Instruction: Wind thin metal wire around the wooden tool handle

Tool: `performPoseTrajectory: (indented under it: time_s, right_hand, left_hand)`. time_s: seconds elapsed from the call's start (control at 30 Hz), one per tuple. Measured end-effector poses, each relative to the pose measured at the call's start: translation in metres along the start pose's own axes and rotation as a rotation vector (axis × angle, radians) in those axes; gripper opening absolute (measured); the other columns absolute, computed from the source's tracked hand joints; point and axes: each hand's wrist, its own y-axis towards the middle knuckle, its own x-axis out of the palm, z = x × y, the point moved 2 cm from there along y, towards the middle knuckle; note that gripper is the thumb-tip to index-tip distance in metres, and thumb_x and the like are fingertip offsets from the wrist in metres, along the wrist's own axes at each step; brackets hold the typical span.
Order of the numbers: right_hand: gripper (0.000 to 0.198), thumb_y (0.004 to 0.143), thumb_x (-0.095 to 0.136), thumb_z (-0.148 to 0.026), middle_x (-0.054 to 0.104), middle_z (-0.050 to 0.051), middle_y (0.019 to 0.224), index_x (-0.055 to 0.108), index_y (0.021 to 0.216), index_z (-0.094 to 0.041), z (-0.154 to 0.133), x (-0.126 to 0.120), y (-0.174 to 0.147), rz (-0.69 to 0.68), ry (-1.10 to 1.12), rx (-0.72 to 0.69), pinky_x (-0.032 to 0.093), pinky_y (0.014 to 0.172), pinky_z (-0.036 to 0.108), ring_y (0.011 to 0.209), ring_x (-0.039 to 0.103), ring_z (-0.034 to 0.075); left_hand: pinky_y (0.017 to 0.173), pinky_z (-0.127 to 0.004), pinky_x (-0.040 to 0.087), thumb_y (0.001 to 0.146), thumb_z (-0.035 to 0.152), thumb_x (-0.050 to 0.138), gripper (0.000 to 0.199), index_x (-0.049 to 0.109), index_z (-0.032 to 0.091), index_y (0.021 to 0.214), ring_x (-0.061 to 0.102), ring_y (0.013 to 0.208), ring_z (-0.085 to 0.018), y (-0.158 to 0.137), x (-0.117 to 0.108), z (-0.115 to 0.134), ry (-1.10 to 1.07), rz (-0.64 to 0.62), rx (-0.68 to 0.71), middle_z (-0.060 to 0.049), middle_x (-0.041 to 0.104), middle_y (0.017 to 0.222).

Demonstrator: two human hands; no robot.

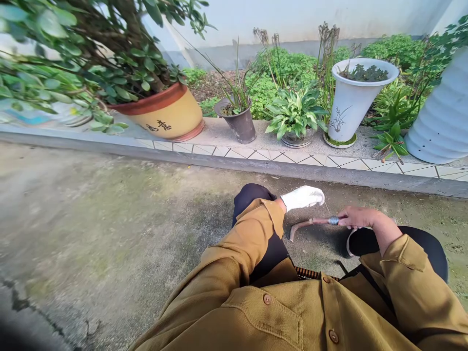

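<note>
My right hand (360, 217), bare, is closed around a bent wooden stick (310, 223) held roughly level between my knees. Silvery wire (333, 221) is wound in a tight coil around the stick, just beside my right fingers. The stick's far end bends down toward the ground. My left hand (303, 197), in a white glove, is a little above and left of the coil with its fingers curled closed. A thin strand runs from its fingertips down toward the coil; it looks like the wire's loose length.
Ahead, a low tiled ledge (263, 154) carries a yellow-brown pot (164, 117) with a leafy shrub, a small dark pot (241, 126), a variegated plant (298, 112), a tall white pot (349, 105) and a ribbed white container (438, 112). Concrete ground (127, 219) lies around me.
</note>
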Motion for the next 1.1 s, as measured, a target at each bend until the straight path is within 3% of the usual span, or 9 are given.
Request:
performPoseTrajectory:
  time_s: [0.07,0.13,0.33,0.43,0.63,0.77,0.93,1.0,1.1]
  right_hand:
    - [0.033,0.083,0.063,-0.05,0.058,0.0,0.064,0.067,0.085,-0.018,-0.008,0.003,-0.009,-0.15,0.175,-0.149,0.037,0.052,0.024,0.055,0.05,0.012]
    - [0.041,0.081,0.064,-0.057,0.057,-0.001,0.068,0.066,0.085,-0.017,-0.015,-0.001,-0.018,-0.139,0.334,-0.291,0.038,0.054,0.024,0.058,0.048,0.011]
    - [0.04,0.081,0.064,-0.057,0.051,-0.002,0.07,0.061,0.088,-0.018,-0.003,-0.033,-0.028,0.679,0.864,-0.364,0.036,0.054,0.025,0.056,0.041,0.01]
    - [0.041,0.079,0.061,-0.058,0.053,-0.001,0.07,0.061,0.09,-0.019,0.014,-0.036,-0.017,0.847,0.862,-0.193,0.036,0.052,0.026,0.055,0.043,0.012]
    - [0.024,0.084,0.053,-0.04,0.062,0.004,0.067,0.062,0.075,-0.02,0.026,-0.032,0.001,0.692,0.146,0.187,0.037,0.058,0.028,0.058,0.052,0.016]
    - [0.026,0.083,0.057,-0.044,0.06,0.001,0.063,0.065,0.079,-0.02,0.012,-0.017,0.001,0.281,0.079,0.066,0.036,0.056,0.027,0.056,0.051,0.015]
    - [0.043,0.077,0.066,-0.06,0.056,-0.002,0.066,0.063,0.078,-0.018,-0.014,-0.003,-0.017,-0.197,0.328,-0.248,0.036,0.055,0.025,0.056,0.046,0.011]
    - [0.046,0.077,0.066,-0.063,0.055,-0.002,0.067,0.061,0.077,-0.017,-0.019,-0.008,-0.026,-0.123,0.449,-0.358,0.036,0.056,0.025,0.057,0.044,0.01]
    - [0.045,0.08,0.063,-0.062,0.051,-0.002,0.068,0.06,0.082,-0.018,-0.011,-0.024,-0.033,0.352,0.672,-0.386,0.035,0.055,0.025,0.056,0.041,0.01]
  left_hand:
    - [0.052,-0.021,0.032,0.089,0.031,0.052,0.022,0.062,0.013,0.081,0.042,0.054,-0.008,0.001,-0.001,0.0,0.029,0.037,-0.006,0.003,0.05,0.061]
    - [0.054,-0.021,0.033,0.088,0.031,0.053,0.021,0.063,0.013,0.082,0.042,0.055,-0.008,0.002,-0.002,-0.002,0.044,0.077,-0.002,0.002,0.052,0.063]
    - [0.055,-0.02,0.035,0.091,0.031,0.049,0.021,0.062,0.015,0.09,0.044,0.055,-0.008,0.006,0.002,-0.012,0.006,0.049,-0.029,0.004,0.049,0.062]
    - [0.054,-0.021,0.034,0.09,0.034,0.051,0.022,0.062,0.014,0.088,0.042,0.054,-0.007,0.003,0.009,-0.009,-0.059,-0.087,-0.053,0.003,0.051,0.064]
    - [0.055,-0.021,0.036,0.09,0.036,0.051,0.025,0.062,0.013,0.089,0.043,0.055,-0.008,-0.003,0.004,0.001,-0.06,-0.008,-0.013,0.003,0.05,0.063]
    - [0.062,-0.021,0.039,0.088,0.028,0.052,0.018,0.064,0.014,0.089,0.048,0.062,-0.008,-0.003,-0.003,-0.001,0.127,0.093,0.024,0.001,0.058,0.072]
    - [0.058,-0.021,0.038,0.089,0.029,0.052,0.019,0.062,0.013,0.087,0.046,0.059,-0.008,0.0,0.003,-0.001,0.023,0.004,0.025,0.001,0.056,0.071]
    - [0.056,-0.021,0.037,0.089,0.033,0.051,0.023,0.062,0.013,0.087,0.044,0.057,-0.008,0.002,0.005,-0.002,-0.015,0.025,0.0,0.002,0.052,0.066]
    - [0.052,-0.019,0.035,0.09,0.037,0.05,0.025,0.062,0.015,0.091,0.042,0.054,-0.008,0.002,0.005,-0.006,-0.033,0.02,-0.062,0.004,0.048,0.062]
